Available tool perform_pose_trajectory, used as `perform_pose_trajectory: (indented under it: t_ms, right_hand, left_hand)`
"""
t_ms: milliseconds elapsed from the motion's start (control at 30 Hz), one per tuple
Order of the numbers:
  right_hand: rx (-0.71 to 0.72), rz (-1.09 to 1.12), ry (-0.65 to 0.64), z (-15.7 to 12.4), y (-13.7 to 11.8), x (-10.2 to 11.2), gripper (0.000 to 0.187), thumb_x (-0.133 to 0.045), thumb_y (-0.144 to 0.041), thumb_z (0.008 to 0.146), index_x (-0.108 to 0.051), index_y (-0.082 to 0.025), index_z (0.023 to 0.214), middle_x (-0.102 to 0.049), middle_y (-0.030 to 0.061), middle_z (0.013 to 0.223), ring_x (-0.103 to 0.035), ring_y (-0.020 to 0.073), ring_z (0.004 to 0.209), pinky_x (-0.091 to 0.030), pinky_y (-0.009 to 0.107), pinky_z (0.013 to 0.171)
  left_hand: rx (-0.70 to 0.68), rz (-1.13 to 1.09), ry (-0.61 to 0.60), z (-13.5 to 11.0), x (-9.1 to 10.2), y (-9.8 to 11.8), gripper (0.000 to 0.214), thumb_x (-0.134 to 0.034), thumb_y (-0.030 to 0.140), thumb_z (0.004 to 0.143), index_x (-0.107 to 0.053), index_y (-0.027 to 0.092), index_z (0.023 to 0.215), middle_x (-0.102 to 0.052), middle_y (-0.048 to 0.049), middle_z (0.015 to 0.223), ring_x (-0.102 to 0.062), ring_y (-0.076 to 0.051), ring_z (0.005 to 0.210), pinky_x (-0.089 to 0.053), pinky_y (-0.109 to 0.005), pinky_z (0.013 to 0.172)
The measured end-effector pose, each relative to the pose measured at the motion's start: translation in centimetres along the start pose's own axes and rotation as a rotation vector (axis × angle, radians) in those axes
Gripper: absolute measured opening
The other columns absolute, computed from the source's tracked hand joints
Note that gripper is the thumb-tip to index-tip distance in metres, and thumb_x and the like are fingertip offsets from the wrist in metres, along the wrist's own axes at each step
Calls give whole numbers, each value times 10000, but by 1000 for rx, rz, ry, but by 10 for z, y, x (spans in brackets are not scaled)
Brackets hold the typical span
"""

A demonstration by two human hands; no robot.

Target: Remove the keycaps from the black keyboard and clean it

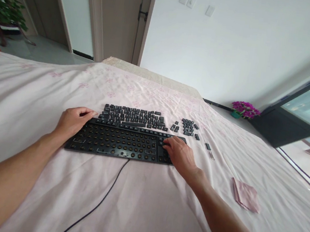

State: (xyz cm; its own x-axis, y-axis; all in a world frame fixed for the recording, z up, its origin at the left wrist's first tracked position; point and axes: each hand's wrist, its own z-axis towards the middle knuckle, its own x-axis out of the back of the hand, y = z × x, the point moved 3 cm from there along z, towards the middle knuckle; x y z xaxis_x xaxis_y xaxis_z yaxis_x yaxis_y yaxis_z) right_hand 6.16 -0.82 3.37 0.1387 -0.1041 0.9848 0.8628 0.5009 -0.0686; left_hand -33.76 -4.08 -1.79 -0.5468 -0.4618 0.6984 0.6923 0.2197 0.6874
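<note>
A black keyboard [119,143] with its keycaps taken off lies on a pink sheet, and its cable [97,205] runs toward me. My left hand [72,121] curls round the keyboard's far left corner. My right hand [180,155] lies over the keyboard's right end, fingers bent and pressed together on it. Several loose black keycaps [133,116] are laid out in rows just behind the keyboard. A smaller group of keycaps [187,127] sits to their right.
The pink sheet [144,198] covers a wide bed. A folded pink cloth [245,195] lies at the right, and a small dark tool [209,148] near the keycaps. Purple flowers [245,109], a window and a doorway stand beyond the bed.
</note>
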Motion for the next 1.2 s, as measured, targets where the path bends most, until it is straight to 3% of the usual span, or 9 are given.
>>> perform_pose_trajectory:
  t_ms: [200, 367, 767, 1200]
  right_hand:
    - [27, -66, -20, 2, 1, -5, 137, -515, -232, 944, -624, -210, 1024, -659, 52, 1002, -612, 187, 933, -441, 278, 758]
    - [68, -120, 35, -4, 2, -7, 185, -463, -235, 971, -615, -185, 1064, -645, 81, 1022, -595, 213, 958, -450, 290, 764]
    - [124, 139, 127, 2, 14, -9, 146, -549, -234, 929, -693, -222, 949, -668, 40, 965, -607, 184, 921, -473, 277, 802]
    - [187, 27, 181, -6, 12, -13, 255, -472, -238, 960, -714, -245, 1038, -647, 50, 967, -578, 191, 884, -466, 286, 725]
  left_hand:
    - [5, 5, 34, -2, 2, 2, 390, -550, 540, 791, -749, 243, 946, -753, -15, 993, -674, -218, 937, -461, -277, 840]
    - [24, -2, 42, -4, 4, 5, 384, -558, 543, 783, -751, 248, 937, -753, -8, 980, -677, -222, 936, -467, -276, 840]
    - [20, -5, 26, -4, 4, 5, 397, -571, 513, 790, -746, 198, 958, -754, -18, 985, -665, -197, 915, -447, -253, 813]
    - [15, -7, 31, -3, 3, 3, 386, -569, 523, 779, -751, 224, 939, -757, -20, 988, -672, -223, 932, -459, -261, 827]
